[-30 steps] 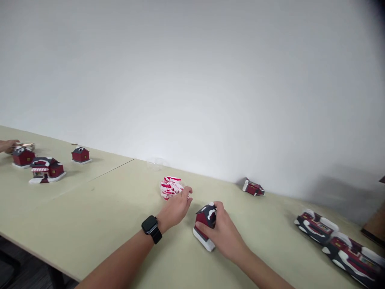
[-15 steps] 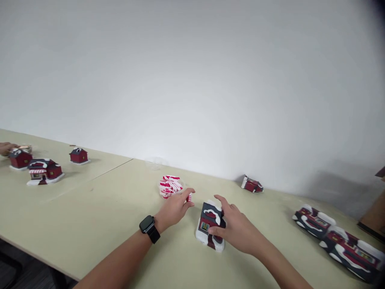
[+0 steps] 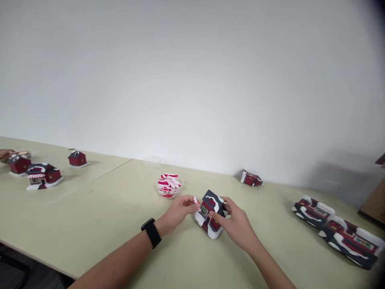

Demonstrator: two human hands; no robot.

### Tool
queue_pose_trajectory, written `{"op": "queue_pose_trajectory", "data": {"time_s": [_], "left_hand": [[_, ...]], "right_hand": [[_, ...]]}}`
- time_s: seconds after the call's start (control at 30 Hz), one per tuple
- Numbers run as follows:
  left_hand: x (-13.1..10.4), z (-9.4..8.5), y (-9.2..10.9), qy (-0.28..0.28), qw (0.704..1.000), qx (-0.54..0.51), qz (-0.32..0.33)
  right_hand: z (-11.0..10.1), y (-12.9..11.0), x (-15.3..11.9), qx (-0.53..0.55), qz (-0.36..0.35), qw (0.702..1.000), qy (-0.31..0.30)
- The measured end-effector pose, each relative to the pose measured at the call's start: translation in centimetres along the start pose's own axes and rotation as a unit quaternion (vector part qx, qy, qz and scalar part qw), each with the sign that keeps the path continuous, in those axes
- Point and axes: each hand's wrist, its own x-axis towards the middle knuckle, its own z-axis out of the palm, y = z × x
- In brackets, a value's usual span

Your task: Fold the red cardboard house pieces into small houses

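Observation:
A small dark red house (image 3: 215, 202) with a dark, snow-trimmed roof and a white base is tilted in my right hand (image 3: 236, 220), whose thumb lies on its front and whose fingers are behind the roof. My left hand (image 3: 177, 212), with a black watch on the wrist, pinches a small red-and-white striped piece (image 3: 195, 200) close to the left side of the house, by its window. Behind my left hand, a clear round bowl (image 3: 181, 187) holds several red-and-white striped pieces.
Two larger snow-trimmed houses (image 3: 313, 210) lie at the right beside a cardboard box (image 3: 373, 204). A small house (image 3: 252, 178) lies near the wall. On the left stand three red houses (image 3: 77, 159), with another person's hand (image 3: 5, 153) behind. A clear lid (image 3: 153, 161) lies near the wall.
My left hand has moved right from near the bowl to the house with the striped piece. My right hand has closed round the house, which is now turned and tilted.

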Motion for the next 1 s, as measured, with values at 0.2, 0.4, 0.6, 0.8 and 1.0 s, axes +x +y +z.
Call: {"op": "queue_pose_trajectory", "data": {"time_s": [0.2, 0.4, 0.6, 0.8, 1.0], "left_hand": [[0.1, 0.7, -0.2, 0.054, 0.995, -0.061, -0.065], [0.0, 0.7, -0.1, 0.061, 0.993, -0.062, -0.084], [0.1, 0.3, -0.7, 0.058, 0.994, -0.053, -0.081], [0.0, 0.2, -0.8, 0.052, 0.994, -0.049, -0.080], [-0.2, 0.5, -0.1, 0.068, 0.993, -0.049, -0.077]], "right_hand": [[0.6, 0.3, 0.1, 0.000, 0.000, 0.999, 0.044], [1.4, -0.6, -0.5, -0.027, -0.020, 0.997, 0.066], [1.9, -0.9, -1.1, -0.052, -0.014, 0.996, 0.069], [2.4, -0.4, -1.1, -0.044, -0.026, 0.996, 0.068], [2.8, -0.1, -1.1, -0.025, -0.035, 0.997, 0.062]]}}
